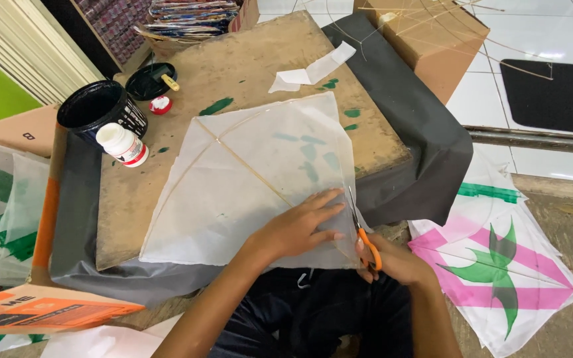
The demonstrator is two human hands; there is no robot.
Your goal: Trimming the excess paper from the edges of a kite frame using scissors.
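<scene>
white floor tiles (492,93) fill the far side of the scene, with a black mat (558,96) lying on them and a brown cardboard box (432,40) standing near the corner of the work surface. nearer in, a worn brown board smeared with green paint (247,73) sits on a dark grey sheet (419,139) that hangs over its edges. spread across the board is a white translucent paper kite with thin bamboo sticks (247,179), lying flat, its lower corner close to the person's body. on the floor to the right lies a finished white kite painted with pink bands and a green leaf shape (499,272), and more white-and-green kites (1,212) are stacked at the left. a black plastic bucket (97,109) stands at the board's left corner, with a small white glue bottle with a red base (122,144) lying just beside it. the left hand (300,225) rests flat on the kite's paper, fingers spread, pressing it down. the right hand (392,262) grips orange-handled scissors (363,229), fingers closed through the handles, blades pointing up along the kite's right edge, just beside the left hand's fingertips.
</scene>
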